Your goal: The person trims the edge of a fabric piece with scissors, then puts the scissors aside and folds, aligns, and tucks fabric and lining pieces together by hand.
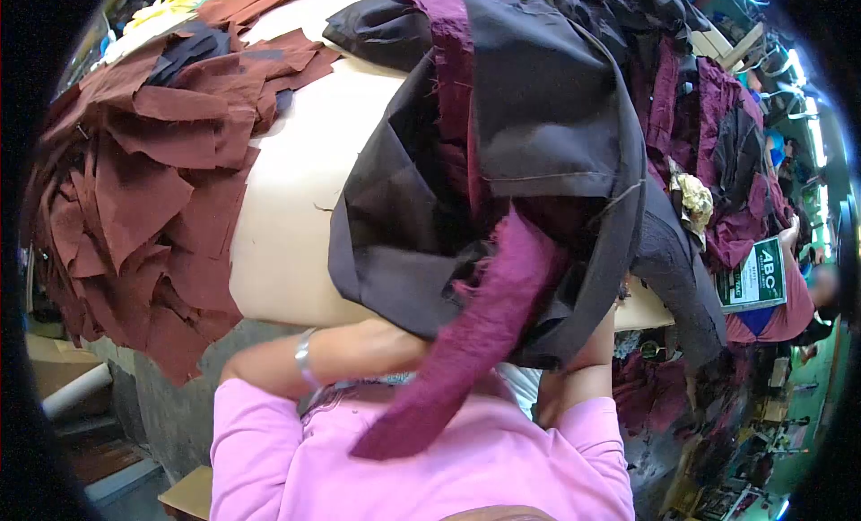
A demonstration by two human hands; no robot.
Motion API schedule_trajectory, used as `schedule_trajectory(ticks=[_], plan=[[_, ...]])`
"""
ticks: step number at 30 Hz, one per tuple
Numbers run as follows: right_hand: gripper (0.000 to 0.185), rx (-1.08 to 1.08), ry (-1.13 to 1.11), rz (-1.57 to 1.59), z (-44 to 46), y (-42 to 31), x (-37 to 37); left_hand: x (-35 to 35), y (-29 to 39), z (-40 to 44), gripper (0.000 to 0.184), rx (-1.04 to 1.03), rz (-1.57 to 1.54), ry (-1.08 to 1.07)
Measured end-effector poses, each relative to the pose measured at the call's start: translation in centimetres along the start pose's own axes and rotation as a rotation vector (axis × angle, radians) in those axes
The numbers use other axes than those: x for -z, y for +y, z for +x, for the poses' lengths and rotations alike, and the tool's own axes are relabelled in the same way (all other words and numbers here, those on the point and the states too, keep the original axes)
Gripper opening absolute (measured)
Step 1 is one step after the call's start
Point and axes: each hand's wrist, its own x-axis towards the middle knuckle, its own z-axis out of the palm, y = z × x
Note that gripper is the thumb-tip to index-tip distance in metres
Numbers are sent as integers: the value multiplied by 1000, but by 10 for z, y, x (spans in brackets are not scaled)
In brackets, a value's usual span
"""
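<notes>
A large black cloth (547, 99) is raised in front of my chest, with folds hanging down on both sides. A maroon strip (484, 333) dangles from its middle over my pink shirt, and another maroon band runs up its upper part. My left forearm, with a silver bracelet, reaches under the lower left of the black cloth. The other forearm goes up behind its lower right side. Both my hands are hidden by the cloth, so their fingers and what they hold do not show.
Brown cloth pieces (161, 180) are heaped on the left of the pale table (296, 189). More maroon and black cloth (717, 153) lies at the right, near a green ABC package (758, 274). Another person (789, 292) is at the far right.
</notes>
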Motion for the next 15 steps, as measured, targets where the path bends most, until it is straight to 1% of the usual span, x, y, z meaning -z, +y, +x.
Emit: schedule_trajectory(ticks=[2, 4, 5, 7, 8, 10, 11, 13, 14, 15], plan=[[26, 14, 21, 9, 3, -1, -1, 13, -3, -31, 25, 113, -75, -75], [26, 42, 49, 12, 11, -2, -3, 42, 4, -56, 27, 164, -188, -51], [26, 66, 66, 13, 20, -4, -4, 62, 11, -63, 28, 160, -251, 32], [26, 140, 116, 15, 48, -9, -12, 100, 25, -69, 30, 64, -345, 368], [26, 140, 129, 17, 59, -6, -13, 119, 30, -70, 31, 13, -386, 536], [26, 171, 166, 10, 89, -2, -19, 137, 34, -50, 37, -65, -137, 822], [26, 170, 174, 8, 101, 1, -21, 135, 40, -23, 42, -86, 154, 927], [26, 162, 179, 13, 114, 4, -25, 125, 45, 6, 63, -43, 616, 737], [26, 154, 177, 22, 114, 5, -25, 106, 44, 23, 62, -1, 701, 689], [26, 163, 177, 26, 109, 3, -21, 90, 43, 40, 52, -209, 734, 784]])
